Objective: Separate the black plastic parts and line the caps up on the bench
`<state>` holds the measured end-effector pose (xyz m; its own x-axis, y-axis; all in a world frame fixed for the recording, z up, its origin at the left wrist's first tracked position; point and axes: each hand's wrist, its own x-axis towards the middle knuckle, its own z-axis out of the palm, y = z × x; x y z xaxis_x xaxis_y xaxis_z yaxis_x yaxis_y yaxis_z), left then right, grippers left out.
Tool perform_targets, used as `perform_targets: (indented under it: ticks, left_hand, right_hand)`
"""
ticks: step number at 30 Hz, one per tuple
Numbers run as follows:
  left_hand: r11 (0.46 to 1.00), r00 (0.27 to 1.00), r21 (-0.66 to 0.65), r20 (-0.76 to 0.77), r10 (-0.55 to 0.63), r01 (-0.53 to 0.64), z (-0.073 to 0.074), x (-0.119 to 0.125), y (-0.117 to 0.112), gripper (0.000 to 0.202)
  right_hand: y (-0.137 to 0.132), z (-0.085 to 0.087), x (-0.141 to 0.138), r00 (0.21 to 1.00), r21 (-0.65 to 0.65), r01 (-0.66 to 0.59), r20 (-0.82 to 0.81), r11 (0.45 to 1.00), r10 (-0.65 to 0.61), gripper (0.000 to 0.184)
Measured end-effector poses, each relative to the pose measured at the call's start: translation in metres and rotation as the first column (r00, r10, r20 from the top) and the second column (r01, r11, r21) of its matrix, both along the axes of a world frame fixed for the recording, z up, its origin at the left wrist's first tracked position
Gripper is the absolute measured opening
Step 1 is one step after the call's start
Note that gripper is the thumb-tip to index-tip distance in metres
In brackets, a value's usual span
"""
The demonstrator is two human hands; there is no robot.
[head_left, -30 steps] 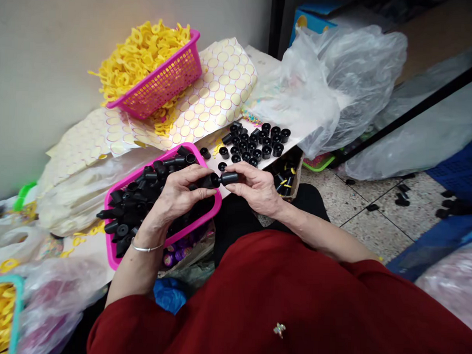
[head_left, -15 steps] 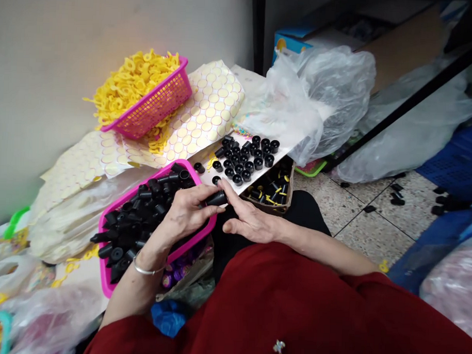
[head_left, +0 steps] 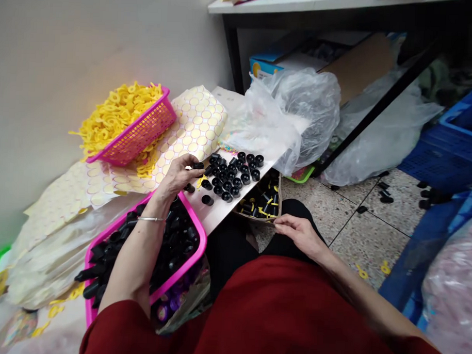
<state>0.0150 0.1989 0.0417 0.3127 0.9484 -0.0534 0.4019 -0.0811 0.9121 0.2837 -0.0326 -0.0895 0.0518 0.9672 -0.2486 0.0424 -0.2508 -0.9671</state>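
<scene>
My left hand (head_left: 180,174) reaches over the white board (head_left: 215,213), its thumb and fingers closed on a small round black cap (head_left: 198,166). Many similar black caps (head_left: 231,175) stand close together on the board, just right of that hand. Lower down and to the right, my right hand (head_left: 299,234) has its fingertips closed at the near corner of a cardboard box (head_left: 280,196). Inside the box are black pieces with yellow parts (head_left: 263,197). Under my left forearm, a pink basket (head_left: 200,248) holds a heap of black tube-like pieces (head_left: 179,237).
Another pink basket (head_left: 144,135), full of yellow plastic pieces (head_left: 118,111), leans by the wall on sticker sheets (head_left: 199,114). Clear plastic bags (head_left: 311,107) sit beneath a table (head_left: 304,4). Black pieces (head_left: 385,196) lie scattered on the tiled floor, near blue crates (head_left: 446,148).
My hands, together on a black tube-like piece before, have parted. The left moved up to the caps and pinches one; the right moved right to the box. The black piece has left my hands.
</scene>
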Motion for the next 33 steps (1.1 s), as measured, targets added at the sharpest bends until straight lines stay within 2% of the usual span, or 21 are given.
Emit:
perform_targets:
  ticks: [3, 5, 7, 11, 16, 19, 22, 24, 27, 30, 33]
  left_hand:
    - [0.993, 0.997, 0.115, -0.079, -0.006, 0.015, -0.001, 0.020, 0.021, 0.043]
    - [0.986, 0.976, 0.118, -0.195, -0.093, 0.118, -0.002, 0.034, 0.036, 0.037]
    - [0.967, 0.924, 0.116, -0.341, -0.174, 0.225, -0.006, 0.049, 0.051, 0.027]
    - [0.941, 0.796, 0.140, -0.580, -0.176, 0.309, -0.026, 0.079, 0.079, 0.025]
    - [0.934, 0.746, 0.124, -0.641, -0.182, 0.334, -0.056, 0.102, 0.097, 0.022]
    - [0.929, 0.725, 0.070, -0.647, -0.235, 0.364, -0.060, 0.100, 0.100, 0.023]
    - [0.918, 0.715, 0.042, -0.642, -0.277, 0.394, -0.052, 0.089, 0.104, 0.023]
    - [0.913, 0.695, 0.094, -0.680, -0.232, 0.397, -0.044, 0.079, 0.110, 0.018]
    - [0.897, 0.619, 0.140, -0.767, -0.170, 0.419, -0.035, 0.066, 0.120, 0.012]
    - [0.874, 0.521, 0.075, -0.826, -0.215, 0.481, -0.033, 0.063, 0.126, 0.011]
    - [0.851, 0.437, 0.027, -0.867, -0.241, 0.524, -0.038, 0.071, 0.129, 0.014]
  right_hand:
    - [0.002, -0.003, 0.002, 1.000, -0.021, 0.026, -0.006, 0.999, -0.026, 0.026]
    - [0.007, -0.001, 0.001, 1.000, -0.014, 0.001, 0.009, 1.000, -0.001, 0.025]
    - [0.012, 0.003, 0.000, 0.999, -0.006, -0.025, 0.023, 1.000, 0.025, 0.025]
    - [0.016, 0.005, 0.001, 0.999, -0.026, -0.035, 0.022, 0.999, 0.036, 0.025]
    - [0.011, -0.006, 0.006, 1.000, -0.075, 0.010, -0.018, 0.997, -0.012, 0.025]
    - [0.010, -0.013, 0.009, 0.998, -0.098, 0.038, -0.047, 0.994, -0.043, 0.026]
    - [0.012, -0.016, 0.013, 0.997, -0.111, 0.055, -0.041, 0.992, -0.060, 0.026]
    - [0.012, -0.015, 0.015, 0.996, -0.115, 0.074, -0.035, 0.991, -0.078, 0.026]
    - [0.011, -0.012, 0.021, 0.993, -0.131, 0.110, -0.028, 0.985, -0.114, 0.027]
    - [0.004, -0.009, 0.029, 0.987, -0.157, 0.159, -0.003, 0.975, -0.162, 0.029]
    - [-0.008, -0.009, 0.038, 0.976, -0.188, 0.217, 0.023, 0.958, -0.217, 0.030]
